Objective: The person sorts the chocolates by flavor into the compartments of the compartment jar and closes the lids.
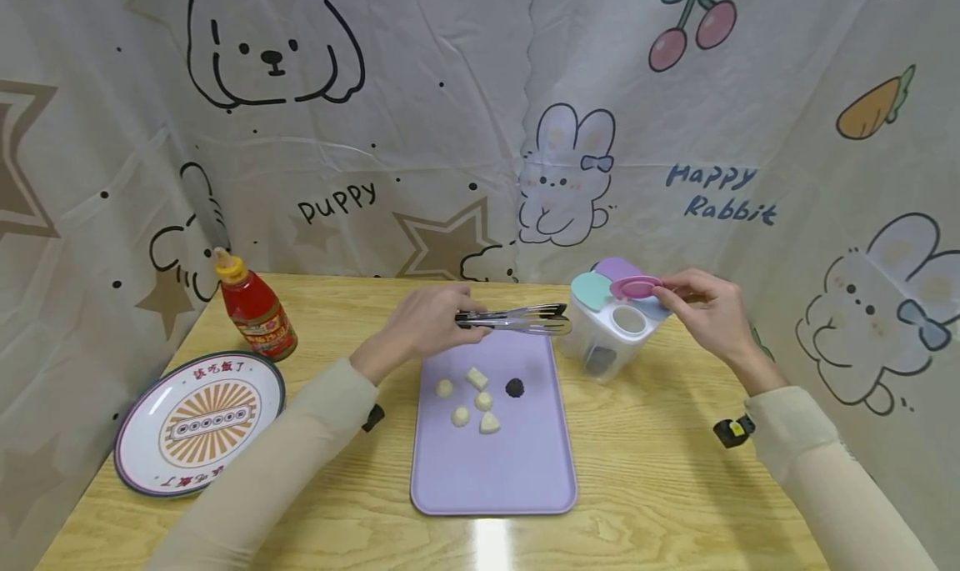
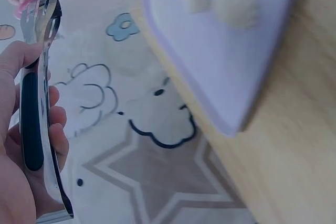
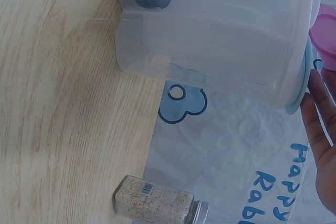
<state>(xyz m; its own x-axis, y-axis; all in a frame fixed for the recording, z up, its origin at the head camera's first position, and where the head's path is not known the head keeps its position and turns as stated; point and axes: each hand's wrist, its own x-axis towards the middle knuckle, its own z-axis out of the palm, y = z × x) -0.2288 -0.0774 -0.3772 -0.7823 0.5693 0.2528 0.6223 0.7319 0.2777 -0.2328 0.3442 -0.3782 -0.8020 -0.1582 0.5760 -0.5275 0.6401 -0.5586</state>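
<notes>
My left hand [image 1: 431, 325] grips a pair of metal tongs [image 1: 525, 319] with black handles, held level above the far end of a lilac tray [image 1: 495, 479]. The tongs' tips point right, close to a clear container [image 1: 611, 346] with a white top. Between thumb and fingers, my right hand [image 1: 705, 304] pinches a pink lid [image 1: 636, 287] above that container. A round opening [image 1: 628, 319] shows in its top, beside mint, purple and blue lids. Something dark [image 1: 600, 359] sits low inside. Several pale pieces [image 1: 483, 401] and one dark piece [image 1: 514, 387] lie on the tray.
On the left stand a red sauce bottle [image 1: 258, 313] with a yellow cap and a patterned white plate [image 1: 243, 471]. A jar of grains [image 3: 155, 200] shows in the right wrist view. A printed curtain [image 1: 420, 137] hangs behind the wooden table [image 1: 660, 488].
</notes>
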